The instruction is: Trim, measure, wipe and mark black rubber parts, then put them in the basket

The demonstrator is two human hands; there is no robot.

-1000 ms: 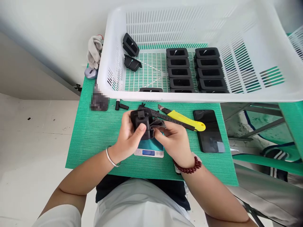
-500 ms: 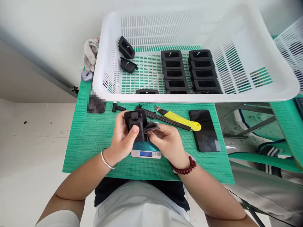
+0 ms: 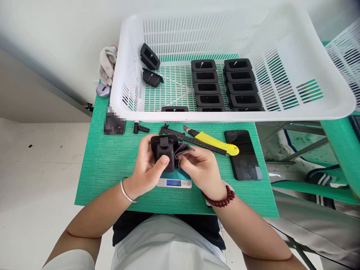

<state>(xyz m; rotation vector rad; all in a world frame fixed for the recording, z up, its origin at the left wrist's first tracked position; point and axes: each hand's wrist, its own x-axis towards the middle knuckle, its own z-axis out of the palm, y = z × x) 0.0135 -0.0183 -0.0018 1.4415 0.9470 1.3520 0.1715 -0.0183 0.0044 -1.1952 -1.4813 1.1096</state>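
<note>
A black moulded plastic housing (image 3: pixel 165 153) is gripped in my left hand (image 3: pixel 147 165), the thumb pressed on its near face and the fingers behind its left side. My right hand (image 3: pixel 201 167) pinches a dark grey cloth (image 3: pixel 184 149) against the right side of that housing. Below both hands lies a small digital scale (image 3: pixel 174 183), its blue display lit and its plate partly covered by the hands. Beyond the housing, a black caliper (image 3: pixel 194 140) and a yellow utility knife (image 3: pixel 216 143) lie on the green mat (image 3: pixel 112 168).
A large white plastic basket (image 3: pixel 233 116) at the back holds several similar black housings (image 3: pixel 206 88) in two columns and a few loose ones. A black phone (image 3: pixel 244 155) lies right, another phone (image 3: pixel 119 127) left, near small black parts (image 3: pixel 140 128). A grey glove (image 3: pixel 107 65) sits back left.
The housing and both hands have shifted slightly right and toward me. The cloth stays at the housing's right side, its folds a little changed.
</note>
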